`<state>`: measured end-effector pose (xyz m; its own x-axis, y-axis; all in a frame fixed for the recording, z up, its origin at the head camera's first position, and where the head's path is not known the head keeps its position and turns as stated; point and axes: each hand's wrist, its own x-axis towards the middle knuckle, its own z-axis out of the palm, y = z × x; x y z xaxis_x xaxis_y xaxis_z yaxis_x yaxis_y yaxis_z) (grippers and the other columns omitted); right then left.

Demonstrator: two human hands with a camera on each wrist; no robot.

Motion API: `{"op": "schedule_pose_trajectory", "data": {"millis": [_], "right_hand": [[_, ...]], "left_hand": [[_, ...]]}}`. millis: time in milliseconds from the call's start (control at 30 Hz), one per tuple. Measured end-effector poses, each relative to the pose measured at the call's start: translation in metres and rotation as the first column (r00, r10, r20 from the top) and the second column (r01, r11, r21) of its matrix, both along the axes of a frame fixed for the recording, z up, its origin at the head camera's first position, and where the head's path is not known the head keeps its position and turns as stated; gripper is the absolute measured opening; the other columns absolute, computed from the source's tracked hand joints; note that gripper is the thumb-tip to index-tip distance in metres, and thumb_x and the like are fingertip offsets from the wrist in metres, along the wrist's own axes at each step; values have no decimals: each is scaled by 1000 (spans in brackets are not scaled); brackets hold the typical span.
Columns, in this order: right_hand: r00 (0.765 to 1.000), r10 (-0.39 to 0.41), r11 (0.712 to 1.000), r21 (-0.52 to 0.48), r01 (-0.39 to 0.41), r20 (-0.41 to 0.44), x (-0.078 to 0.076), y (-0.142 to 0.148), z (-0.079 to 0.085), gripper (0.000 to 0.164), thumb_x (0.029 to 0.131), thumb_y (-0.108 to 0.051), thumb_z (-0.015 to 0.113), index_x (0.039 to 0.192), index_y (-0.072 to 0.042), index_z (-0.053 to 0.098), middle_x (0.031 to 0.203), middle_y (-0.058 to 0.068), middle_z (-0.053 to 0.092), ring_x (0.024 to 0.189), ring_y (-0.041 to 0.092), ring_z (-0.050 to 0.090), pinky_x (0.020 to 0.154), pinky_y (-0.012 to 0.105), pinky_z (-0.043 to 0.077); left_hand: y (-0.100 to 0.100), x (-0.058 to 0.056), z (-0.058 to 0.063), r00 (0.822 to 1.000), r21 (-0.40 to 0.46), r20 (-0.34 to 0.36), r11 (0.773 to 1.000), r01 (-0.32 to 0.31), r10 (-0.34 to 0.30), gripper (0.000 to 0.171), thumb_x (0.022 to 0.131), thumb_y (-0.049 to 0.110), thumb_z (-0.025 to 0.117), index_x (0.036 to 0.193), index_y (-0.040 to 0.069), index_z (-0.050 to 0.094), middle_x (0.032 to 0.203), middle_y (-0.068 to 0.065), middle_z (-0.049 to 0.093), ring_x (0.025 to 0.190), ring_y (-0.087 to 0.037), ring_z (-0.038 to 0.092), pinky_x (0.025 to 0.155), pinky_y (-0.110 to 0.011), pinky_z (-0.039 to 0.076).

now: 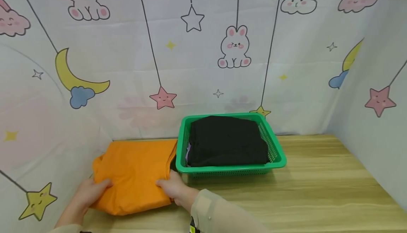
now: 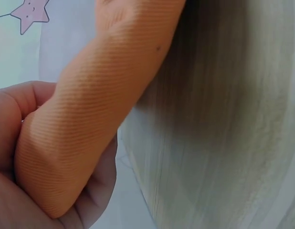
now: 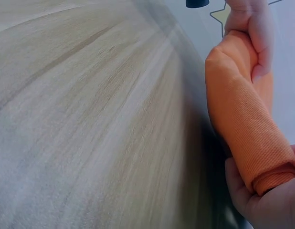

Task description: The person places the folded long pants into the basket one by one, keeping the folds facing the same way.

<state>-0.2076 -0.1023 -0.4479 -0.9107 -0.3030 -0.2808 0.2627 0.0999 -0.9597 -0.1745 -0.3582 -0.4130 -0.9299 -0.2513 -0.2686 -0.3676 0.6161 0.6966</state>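
A folded orange cloth point(image 1: 136, 176) is held up by its two near sides, its front edge raised off the table. My left hand point(image 1: 91, 191) grips the left side, thumb on top; in the left wrist view the fingers point(image 2: 102, 179) curl beneath the rounded fold. On the opposite side, my right hand point(image 1: 174, 187) pinches the layered edge with the thumb above. The right wrist view shows the cloth point(image 3: 245, 114) stretched between both hands. Right beside the right hand stands a green basket point(image 1: 229, 169) with a folded black cloth point(image 1: 227, 141) in it.
A bit of purple fabric point(image 1: 188, 151) shows at the basket's left inside. The wooden table point(image 1: 327, 187) extends to the right. Printed fabric walls point(image 1: 203, 67) close off the back and both sides, the left one near my left hand.
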Motion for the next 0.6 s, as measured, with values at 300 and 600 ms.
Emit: {"op": "schedule_pose_trajectory", "data": {"millis": [300,600], "right_hand": [[998,19,1000,19,-17,-66,3,-4,2,32,89,-10,62,118,-2,52,101,7,59,82,18,59,74,37,53],[993,29,999,19,-27,-111,5,-6,8,29,89,-9,62,116,-3,55,98,6,61,80,17,61,73,36,53]], "left_hand": [[1,9,0,1000,23,-19,999,-23,23,58,89,31,58,117,-18,47,98,-21,62,77,-14,56,62,-25,49],[1,14,1,998,49,-40,997,-51,53,56,90,30,58,116,-19,48,93,-17,64,74,-11,57,61,-26,50]]}}
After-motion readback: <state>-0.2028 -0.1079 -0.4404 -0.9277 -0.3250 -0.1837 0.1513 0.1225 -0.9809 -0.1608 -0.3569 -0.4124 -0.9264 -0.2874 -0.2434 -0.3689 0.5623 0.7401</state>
